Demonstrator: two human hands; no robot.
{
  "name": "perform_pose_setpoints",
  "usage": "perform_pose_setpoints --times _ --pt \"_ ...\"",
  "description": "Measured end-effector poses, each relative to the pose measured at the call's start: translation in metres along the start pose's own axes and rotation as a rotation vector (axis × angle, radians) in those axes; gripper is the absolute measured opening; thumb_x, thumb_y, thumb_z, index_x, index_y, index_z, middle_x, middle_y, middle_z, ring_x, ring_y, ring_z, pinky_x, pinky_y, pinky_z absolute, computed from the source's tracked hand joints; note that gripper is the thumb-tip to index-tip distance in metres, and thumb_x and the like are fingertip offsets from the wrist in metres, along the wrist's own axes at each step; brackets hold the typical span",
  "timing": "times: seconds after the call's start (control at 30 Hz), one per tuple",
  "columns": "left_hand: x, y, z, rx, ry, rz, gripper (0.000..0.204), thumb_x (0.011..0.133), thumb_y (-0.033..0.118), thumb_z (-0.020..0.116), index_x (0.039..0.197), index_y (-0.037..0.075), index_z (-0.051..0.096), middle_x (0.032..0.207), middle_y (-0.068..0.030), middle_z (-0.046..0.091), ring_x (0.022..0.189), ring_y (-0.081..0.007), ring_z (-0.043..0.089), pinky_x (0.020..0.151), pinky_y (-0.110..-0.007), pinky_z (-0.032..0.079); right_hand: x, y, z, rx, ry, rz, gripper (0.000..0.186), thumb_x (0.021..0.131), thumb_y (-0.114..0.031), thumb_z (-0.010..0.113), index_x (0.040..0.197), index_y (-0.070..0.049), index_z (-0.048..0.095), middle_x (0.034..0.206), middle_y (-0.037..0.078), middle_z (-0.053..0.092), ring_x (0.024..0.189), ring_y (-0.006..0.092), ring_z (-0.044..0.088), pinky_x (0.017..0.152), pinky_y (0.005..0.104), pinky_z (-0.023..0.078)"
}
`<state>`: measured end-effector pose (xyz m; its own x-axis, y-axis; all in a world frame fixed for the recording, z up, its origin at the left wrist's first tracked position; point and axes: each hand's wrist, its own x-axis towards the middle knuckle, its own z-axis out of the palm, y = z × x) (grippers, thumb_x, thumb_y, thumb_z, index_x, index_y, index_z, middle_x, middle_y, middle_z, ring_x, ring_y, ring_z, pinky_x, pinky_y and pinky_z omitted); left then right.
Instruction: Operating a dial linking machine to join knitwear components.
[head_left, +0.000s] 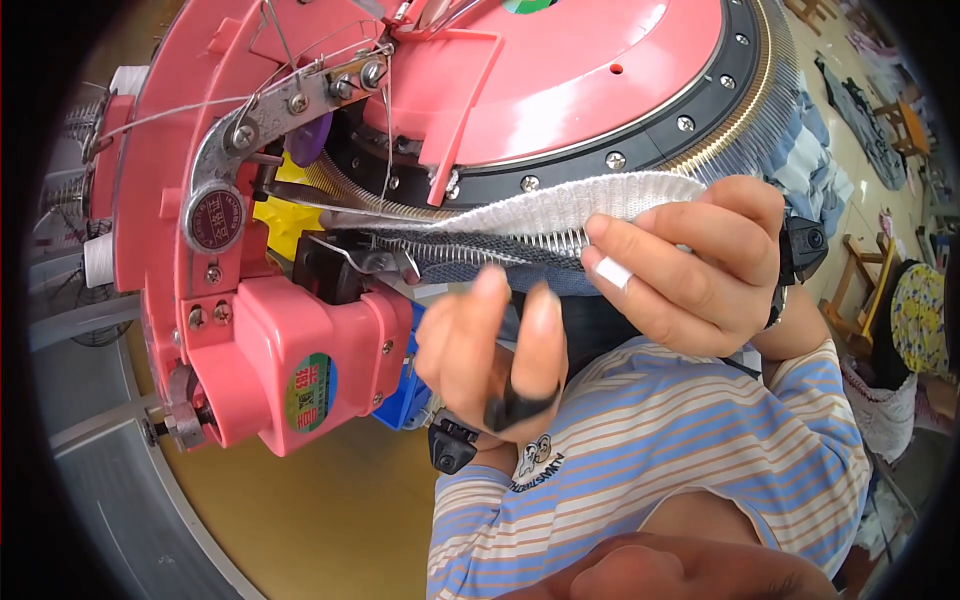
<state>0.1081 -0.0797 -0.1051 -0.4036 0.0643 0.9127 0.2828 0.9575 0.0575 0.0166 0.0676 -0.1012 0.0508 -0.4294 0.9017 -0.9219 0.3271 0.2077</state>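
Observation:
My right hand [690, 270] is closed on the edge of a white ribbed knit piece [570, 200], with a strip of white tape on one finger. The knit lies along the needles [560, 243] on the rim of a round pink knit-linking machine [540, 90]. Dark grey knit [460, 241] sits on the same needles, and bluish knit hangs just below. Near that lower edge, my left hand [490, 360] has its fingers bent upward, slightly blurred. Its two foremost fingertips are apart, with nothing visible between them.
A pink motor housing [300, 360] and a metal arm [290, 110] carrying white thread stand at the left. Behind the housing is a blue bin [405, 395]. Small wooden stools [860, 290] and heaps of cloth [815, 150] lie to the right.

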Motion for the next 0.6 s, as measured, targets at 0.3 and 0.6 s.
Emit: perform_pose_setpoints --times 0.3,0.6 --pt "0.017 -0.003 -0.012 0.063 -0.247 -0.024 0.021 0.070 -0.002 0.069 0.090 0.004 0.066 0.101 -0.0108 0.055 0.088 -0.0224 0.048 0.063 -0.031 0.043 0.001 0.024 -0.013 0.217 -0.102 -0.185 0.007 0.082 -0.015 0.053 0.089 -0.015 0.051 0.088 0.002 0.068 0.079 0.0108 0.057 0.061 0.0238 0.035" --pt "0.009 -0.031 0.006 -0.259 -0.083 0.020 0.020 0.066 -0.006 0.070 0.084 0.001 0.063 0.090 -0.0095 0.057 0.069 -0.0188 0.051 0.057 -0.031 0.039 0.000 0.047 0.001 0.356 -0.032 -0.214 0.003 0.083 -0.016 0.052 0.086 -0.016 0.052 0.086 -0.002 0.067 0.077 0.0077 0.054 0.063 0.0227 0.031"
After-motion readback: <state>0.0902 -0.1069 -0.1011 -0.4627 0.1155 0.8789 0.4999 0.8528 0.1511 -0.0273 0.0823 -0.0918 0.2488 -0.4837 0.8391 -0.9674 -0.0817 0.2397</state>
